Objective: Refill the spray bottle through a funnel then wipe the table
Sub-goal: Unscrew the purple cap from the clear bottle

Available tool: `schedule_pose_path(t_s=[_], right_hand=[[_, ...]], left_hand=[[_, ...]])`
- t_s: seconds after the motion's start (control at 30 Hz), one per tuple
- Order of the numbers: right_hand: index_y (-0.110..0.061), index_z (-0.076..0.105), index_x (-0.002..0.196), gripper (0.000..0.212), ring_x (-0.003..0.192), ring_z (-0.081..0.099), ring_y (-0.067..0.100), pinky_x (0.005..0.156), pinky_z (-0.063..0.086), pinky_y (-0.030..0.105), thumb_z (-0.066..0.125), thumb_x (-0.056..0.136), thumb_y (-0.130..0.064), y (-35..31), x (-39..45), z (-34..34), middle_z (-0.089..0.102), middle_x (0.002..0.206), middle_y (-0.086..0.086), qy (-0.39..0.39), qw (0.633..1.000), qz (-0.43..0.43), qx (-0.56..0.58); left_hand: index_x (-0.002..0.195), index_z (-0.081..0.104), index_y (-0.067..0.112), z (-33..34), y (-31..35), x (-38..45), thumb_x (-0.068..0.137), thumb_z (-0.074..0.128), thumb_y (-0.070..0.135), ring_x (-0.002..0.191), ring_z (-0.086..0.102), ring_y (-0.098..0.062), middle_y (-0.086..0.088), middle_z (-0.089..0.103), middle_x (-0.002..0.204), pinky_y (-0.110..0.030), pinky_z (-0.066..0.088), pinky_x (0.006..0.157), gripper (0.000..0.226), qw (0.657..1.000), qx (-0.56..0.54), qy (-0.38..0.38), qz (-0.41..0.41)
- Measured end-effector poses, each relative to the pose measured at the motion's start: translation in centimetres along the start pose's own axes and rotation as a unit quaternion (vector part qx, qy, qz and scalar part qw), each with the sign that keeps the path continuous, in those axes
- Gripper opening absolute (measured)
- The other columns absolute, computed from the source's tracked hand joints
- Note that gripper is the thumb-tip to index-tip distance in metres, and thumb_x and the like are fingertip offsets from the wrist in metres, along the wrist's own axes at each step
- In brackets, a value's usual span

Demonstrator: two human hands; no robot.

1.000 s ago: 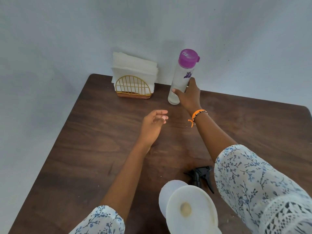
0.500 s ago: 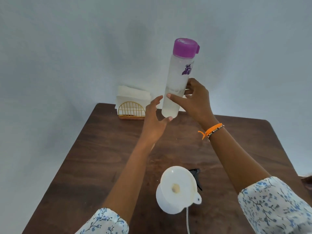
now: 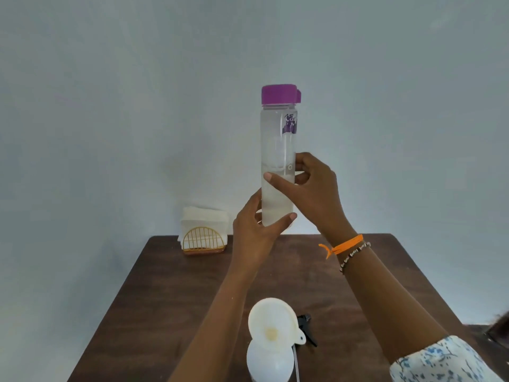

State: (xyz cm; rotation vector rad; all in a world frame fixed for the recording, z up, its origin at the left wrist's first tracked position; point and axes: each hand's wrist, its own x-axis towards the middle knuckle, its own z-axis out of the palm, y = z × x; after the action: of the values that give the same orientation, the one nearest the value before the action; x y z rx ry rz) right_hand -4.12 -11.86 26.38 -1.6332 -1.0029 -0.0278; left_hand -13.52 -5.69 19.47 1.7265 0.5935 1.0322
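Holding a clear water bottle (image 3: 277, 161) upright above the far part of the table (image 3: 170, 293), the right hand (image 3: 308, 194) wraps its middle while the left hand (image 3: 256, 232) cups its base. Its purple cap (image 3: 279, 94) is on. Near the front edge, a white funnel (image 3: 272, 326) sits in the spray bottle (image 3: 268, 362), with the black spray head (image 3: 305, 326) lying just right. A napkin holder (image 3: 203, 235) stands far left.

My left hand (image 3: 256, 232) covers the water bottle's (image 3: 277, 150) base. The frame's bottom edge cuts off the spray bottle (image 3: 269, 363), and the funnel (image 3: 273, 323) partly hides the black trigger head (image 3: 305, 328).
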Motion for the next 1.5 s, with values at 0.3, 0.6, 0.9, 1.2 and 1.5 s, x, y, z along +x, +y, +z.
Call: schedule_pose_path(t_s=[0.3,0.6,0.9,1.2,1.5], right_hand=[[-0.019,0.05,0.119,0.049,0.082,0.058,-0.015,0.068,0.044,0.003,0.068,0.081,-0.043,-4.8,2.3,-2.6,0.06,0.107,-0.012,0.073,0.988,-0.056,0.125],[-0.018,0.04,0.102,0.062,0.087,0.056,0.01,0.062,0.044,0.006,0.083,0.064,-0.042,-9.4,4.9,-2.1,0.05,0.105,0.0,0.174,0.977,-0.094,0.084],[-0.007,0.047,0.103,0.053,0.081,0.052,0.015,0.064,0.041,0.021,0.074,0.074,-0.042,-11.4,5.4,-1.5,0.053,0.095,0.002,0.247,0.962,-0.111,-0.031],[-0.007,0.055,0.1,0.043,0.074,0.049,0.016,0.063,0.032,0.019,0.066,0.082,-0.044,-10.7,5.6,-1.4,0.052,0.083,-0.003,0.204,0.97,-0.116,-0.062],[-0.011,0.058,0.086,0.03,0.059,0.049,0.001,0.052,0.036,0.006,0.07,0.08,-0.038,-9.9,5.7,-1.4,0.051,0.069,-0.011,0.176,0.976,-0.126,0.013]], left_hand=[[0.13,0.048,0.035,-0.9,3.1,0.4,0.068,0.074,0.052,0.091,0.057,-0.001,0.022,0.053,0.114,-0.003,0.045,0.068,0.069,0.997,0.039,0.026,0.064],[0.126,0.046,0.037,-0.3,4.1,-0.5,0.069,0.077,0.044,0.097,0.056,-0.009,0.019,0.052,0.116,-0.006,0.046,0.072,0.065,0.996,0.031,0.042,0.074],[0.129,0.047,0.027,0.5,4.6,-0.4,0.067,0.077,0.048,0.095,0.051,-0.008,0.015,0.049,0.112,-0.004,0.04,0.071,0.072,0.988,0.082,0.104,0.074],[0.127,0.052,0.02,-0.4,4.5,-0.2,0.066,0.08,0.044,0.092,0.052,-0.009,0.0,0.06,0.119,-0.024,0.049,0.081,0.071,0.981,0.133,0.114,0.077],[0.122,0.055,0.025,-0.7,4.1,0.0,0.068,0.079,0.043,0.083,0.056,-0.006,0.006,0.061,0.118,-0.008,0.045,0.07,0.062,0.991,0.103,0.059,0.057]])
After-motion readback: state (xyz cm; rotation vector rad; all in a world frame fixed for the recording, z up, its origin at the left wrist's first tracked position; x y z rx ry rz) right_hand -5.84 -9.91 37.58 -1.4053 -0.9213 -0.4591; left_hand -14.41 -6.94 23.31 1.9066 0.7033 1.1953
